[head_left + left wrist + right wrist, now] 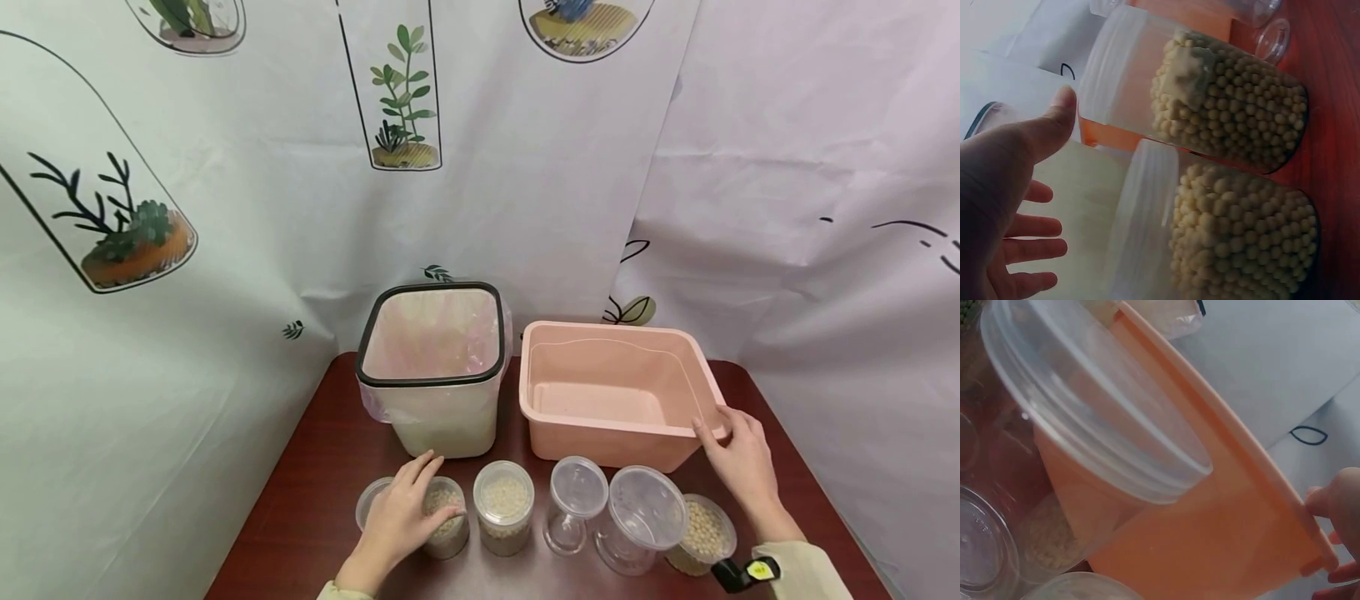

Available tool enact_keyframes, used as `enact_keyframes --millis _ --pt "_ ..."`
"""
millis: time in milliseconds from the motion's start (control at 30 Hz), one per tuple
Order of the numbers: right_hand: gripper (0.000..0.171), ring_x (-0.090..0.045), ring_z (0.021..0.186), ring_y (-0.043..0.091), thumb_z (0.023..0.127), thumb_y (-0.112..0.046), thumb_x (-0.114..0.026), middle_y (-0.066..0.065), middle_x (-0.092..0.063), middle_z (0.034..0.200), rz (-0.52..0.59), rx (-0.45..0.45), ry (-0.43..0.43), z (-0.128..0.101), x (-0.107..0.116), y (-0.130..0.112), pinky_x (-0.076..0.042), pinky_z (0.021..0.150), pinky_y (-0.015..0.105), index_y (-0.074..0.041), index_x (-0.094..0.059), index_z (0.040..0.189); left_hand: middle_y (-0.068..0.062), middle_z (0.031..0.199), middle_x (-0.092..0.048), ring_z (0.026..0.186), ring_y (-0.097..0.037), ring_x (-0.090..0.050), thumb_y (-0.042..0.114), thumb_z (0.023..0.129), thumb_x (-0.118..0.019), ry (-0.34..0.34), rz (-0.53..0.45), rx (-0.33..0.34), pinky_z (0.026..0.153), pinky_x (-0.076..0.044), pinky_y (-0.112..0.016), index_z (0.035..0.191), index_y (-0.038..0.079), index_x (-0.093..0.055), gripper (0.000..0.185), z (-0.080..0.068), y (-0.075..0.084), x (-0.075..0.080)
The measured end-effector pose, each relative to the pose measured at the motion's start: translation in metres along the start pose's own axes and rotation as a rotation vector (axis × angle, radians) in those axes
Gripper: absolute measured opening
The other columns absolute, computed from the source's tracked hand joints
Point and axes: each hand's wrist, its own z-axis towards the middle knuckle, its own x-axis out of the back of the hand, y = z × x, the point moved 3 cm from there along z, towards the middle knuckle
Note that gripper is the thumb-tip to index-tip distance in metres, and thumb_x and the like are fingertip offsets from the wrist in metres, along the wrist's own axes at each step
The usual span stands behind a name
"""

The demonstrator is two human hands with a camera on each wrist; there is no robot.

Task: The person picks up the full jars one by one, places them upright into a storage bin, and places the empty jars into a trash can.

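Note:
My right hand grips the front right corner of a pink plastic basin, thumb on one side of the rim and fingers on the other. The basin looks bare inside. With fingers spread, my left hand hovers over the lidded jars at the left. Beneath it is a clear jar of pale round beans, and another jar is partly hidden by the hand. In the left wrist view the fingers stay apart from the bean jars.
Behind the left hand stands a white bin with a black rim and plastic liner. Along the front are a jar of beans, a clear footed cup, a larger clear footed cup and a bean jar. Printed cloth hangs behind.

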Motion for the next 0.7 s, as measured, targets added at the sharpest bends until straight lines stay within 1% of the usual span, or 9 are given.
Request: enact_keyframes --millis 133,233,467,600,700 --pt "0.059 -0.039 0.113 0.051 0.09 -0.032 -0.058 0.036 -0.04 0.124 0.023 -0.02 -0.01 0.0 -0.003 0.005 -0.032 0.087 0.062 0.01 -0.044 0.129 -0.016 0.126 -0.053 0.107 -0.03 -0.057 0.062 0.066 -0.071 -0.084 0.013 0.033 0.063 -0.052 -0.04 0.126 0.009 -0.055 0.082 -0.004 -0.001 -0.007" --pt "0.061 -0.039 0.113 0.051 0.091 -0.034 -0.056 0.036 -0.041 0.124 0.031 -0.038 -0.034 0.0 -0.004 0.007 -0.032 0.086 0.062 0.009 -0.04 0.131 -0.015 0.128 -0.052 0.108 -0.029 -0.056 0.067 0.067 -0.067 -0.123 0.029 0.051 0.064 -0.052 -0.04 0.127 0.01 -0.055 0.084 -0.006 -0.002 -0.012" --pt "0.067 -0.036 0.118 0.052 0.092 -0.039 -0.053 0.036 -0.037 0.131 0.077 -0.091 -0.101 -0.002 -0.005 0.009 -0.031 0.089 0.063 0.007 -0.032 0.137 -0.013 0.128 -0.052 0.108 -0.028 -0.056 0.077 0.068 -0.054 -0.173 0.053 0.061 0.064 -0.051 -0.041 0.128 0.013 -0.054 0.088 -0.009 -0.003 -0.02" --pt "0.073 -0.034 0.12 0.053 0.093 -0.044 -0.05 0.036 -0.033 0.136 0.1 -0.135 -0.15 -0.003 -0.009 0.013 -0.032 0.088 0.065 0.003 -0.024 0.142 -0.012 0.126 -0.053 0.106 -0.028 -0.057 0.078 0.067 -0.053 -0.183 0.049 0.063 0.063 -0.051 -0.041 0.126 0.012 -0.055 0.088 -0.011 -0.002 -0.022" --pt "0.075 -0.034 0.12 0.053 0.092 -0.046 -0.049 0.035 -0.031 0.137 0.113 -0.156 -0.162 -0.004 -0.011 0.016 -0.032 0.088 0.065 0.001 -0.021 0.144 -0.012 0.126 -0.053 0.107 -0.027 -0.055 0.079 0.065 -0.053 -0.206 0.037 0.066 0.062 -0.051 -0.042 0.125 0.012 -0.055 0.091 -0.011 -0.001 -0.023"
